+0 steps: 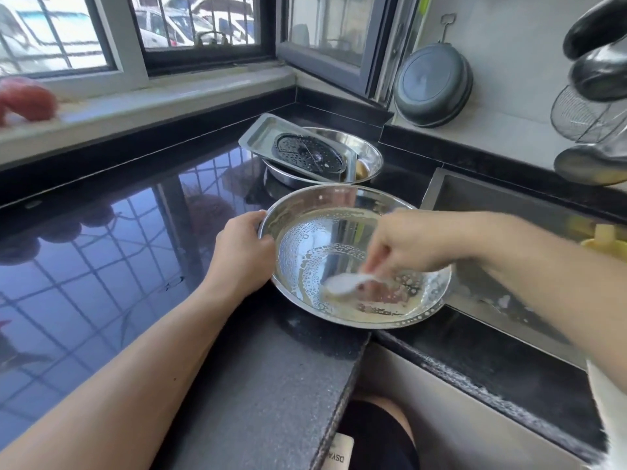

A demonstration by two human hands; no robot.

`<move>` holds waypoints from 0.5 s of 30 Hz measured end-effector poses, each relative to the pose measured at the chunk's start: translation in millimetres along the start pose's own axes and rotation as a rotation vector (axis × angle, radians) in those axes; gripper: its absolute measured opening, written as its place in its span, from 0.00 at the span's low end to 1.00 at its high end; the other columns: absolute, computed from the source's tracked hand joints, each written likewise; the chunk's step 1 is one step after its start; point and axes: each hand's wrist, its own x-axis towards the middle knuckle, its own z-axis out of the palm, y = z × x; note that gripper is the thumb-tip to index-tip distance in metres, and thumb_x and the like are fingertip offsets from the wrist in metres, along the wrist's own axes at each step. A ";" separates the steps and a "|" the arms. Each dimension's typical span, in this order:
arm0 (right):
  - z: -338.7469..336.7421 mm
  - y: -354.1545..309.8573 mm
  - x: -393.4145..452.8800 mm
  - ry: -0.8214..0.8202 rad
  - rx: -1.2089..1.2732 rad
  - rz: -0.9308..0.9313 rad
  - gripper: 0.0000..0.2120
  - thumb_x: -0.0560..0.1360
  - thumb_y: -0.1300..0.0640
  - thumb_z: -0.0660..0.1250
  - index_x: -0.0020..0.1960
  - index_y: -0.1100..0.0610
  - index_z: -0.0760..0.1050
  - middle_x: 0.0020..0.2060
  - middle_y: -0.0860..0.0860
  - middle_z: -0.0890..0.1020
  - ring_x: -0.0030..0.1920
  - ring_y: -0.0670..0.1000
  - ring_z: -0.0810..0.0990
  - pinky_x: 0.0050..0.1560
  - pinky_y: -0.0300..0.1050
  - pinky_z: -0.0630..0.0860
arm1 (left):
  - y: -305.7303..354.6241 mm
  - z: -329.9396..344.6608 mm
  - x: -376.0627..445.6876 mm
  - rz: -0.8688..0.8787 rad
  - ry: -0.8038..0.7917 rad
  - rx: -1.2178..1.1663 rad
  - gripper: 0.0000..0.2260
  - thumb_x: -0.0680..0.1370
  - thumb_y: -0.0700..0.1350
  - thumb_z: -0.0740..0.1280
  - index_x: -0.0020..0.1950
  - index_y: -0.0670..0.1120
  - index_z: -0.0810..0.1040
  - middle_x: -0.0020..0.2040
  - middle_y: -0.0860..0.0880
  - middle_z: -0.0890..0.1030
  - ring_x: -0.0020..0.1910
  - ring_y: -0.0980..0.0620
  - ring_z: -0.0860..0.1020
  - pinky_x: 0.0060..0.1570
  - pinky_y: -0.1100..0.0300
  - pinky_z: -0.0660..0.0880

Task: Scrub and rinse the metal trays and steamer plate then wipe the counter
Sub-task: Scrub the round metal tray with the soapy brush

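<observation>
- The left hand (245, 247) reached forward and gripped the left rim of the round metal tray (342, 212); the tray sat on the black counter (142, 266) beside the sink (481, 205).
- The right hand (415, 244) angled down into the soapy tray, fingers pinching a blurred white scrubber (346, 283).
- A label (339, 451) at the bottom edge read partly "OSYA".

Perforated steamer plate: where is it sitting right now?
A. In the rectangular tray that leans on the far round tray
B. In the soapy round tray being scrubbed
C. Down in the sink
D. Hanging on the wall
A: the dark perforated steamer plate lies in the rectangular tray, which is propped tilted across the far round tray, behind the soapy round tray being scrubbed.
</observation>
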 end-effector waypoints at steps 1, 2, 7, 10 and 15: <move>0.9 -2.1 8.7 0.091 0.007 0.013 0.08 0.76 0.51 0.74 0.55 0.43 0.85 0.46 0.37 0.86 0.40 0.35 0.76 0.45 0.36 0.72 | -0.4 -0.2 -0.4 -0.002 0.000 0.000 0.19 0.75 0.35 0.61 0.53 0.53 0.86 0.44 0.57 0.86 0.47 0.55 0.82 0.43 0.60 0.77; 0.7 0.0 13.8 0.150 0.016 0.043 0.09 0.77 0.51 0.73 0.57 0.45 0.85 0.48 0.38 0.85 0.41 0.35 0.75 0.46 0.37 0.71 | 0.0 -0.4 -1.0 -0.003 0.001 0.001 0.19 0.75 0.35 0.61 0.53 0.53 0.86 0.44 0.57 0.86 0.47 0.55 0.82 0.42 0.62 0.76; -9.8 32.3 -3.7 0.121 -0.033 0.145 0.09 0.77 0.52 0.73 0.56 0.44 0.85 0.48 0.37 0.85 0.46 0.37 0.78 0.57 0.41 0.77 | 3.2 -1.1 -2.0 -0.012 0.000 -0.015 0.19 0.75 0.35 0.61 0.53 0.53 0.86 0.43 0.58 0.86 0.45 0.59 0.81 0.39 0.66 0.73; -12.8 43.4 -25.9 -0.029 0.121 0.090 0.08 0.75 0.54 0.76 0.49 0.41 0.86 0.44 0.37 0.86 0.41 0.37 0.82 0.43 0.30 0.75 | 1.9 0.2 -0.8 -0.020 -0.003 -0.015 0.19 0.75 0.35 0.61 0.52 0.54 0.86 0.43 0.58 0.86 0.46 0.57 0.82 0.42 0.63 0.76; 9.1 19.1 -10.1 -0.087 0.115 0.040 0.08 0.74 0.54 0.76 0.43 0.40 0.85 0.45 0.37 0.86 0.46 0.39 0.82 0.51 0.37 0.76 | 0.4 -0.8 -0.3 -0.030 -0.012 0.002 0.18 0.74 0.36 0.60 0.51 0.53 0.86 0.43 0.56 0.86 0.47 0.51 0.83 0.49 0.53 0.80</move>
